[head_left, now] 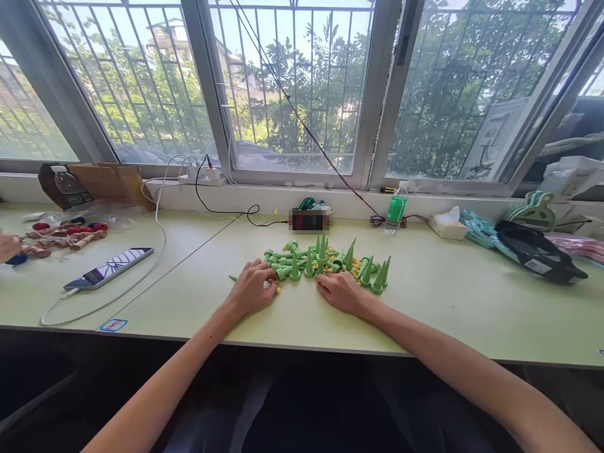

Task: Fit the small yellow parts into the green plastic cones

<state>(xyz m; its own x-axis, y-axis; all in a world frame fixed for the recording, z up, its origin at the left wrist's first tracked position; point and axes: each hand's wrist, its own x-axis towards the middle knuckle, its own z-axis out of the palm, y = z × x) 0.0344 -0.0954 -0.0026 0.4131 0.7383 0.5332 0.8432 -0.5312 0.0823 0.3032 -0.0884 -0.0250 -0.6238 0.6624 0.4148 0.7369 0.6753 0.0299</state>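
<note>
My left hand [255,286] is closed at the left edge of a pile of green plastic cones [285,258]. A thin green cone tip [233,277] pokes out from its far left side; the rest of that cone is hidden by the hand. A small white bit [267,285] shows by the thumb, with a yellow piece [278,290] beside it. My right hand [342,291] rests at the pile's front, fingers curled down; what they hold is hidden. Several cones stand upright around it, such as the one at right [378,283]. Small yellow pieces [349,263] lie among the cones.
Behind the pile sits a dark blurred-out device [309,221]. A green-labelled bottle [395,209], tissue box [448,225] and black cap-like item [538,251] stand right. A charging phone [109,268] lies left; beyond it, another person's hand [8,246] is near wooden pieces [75,236].
</note>
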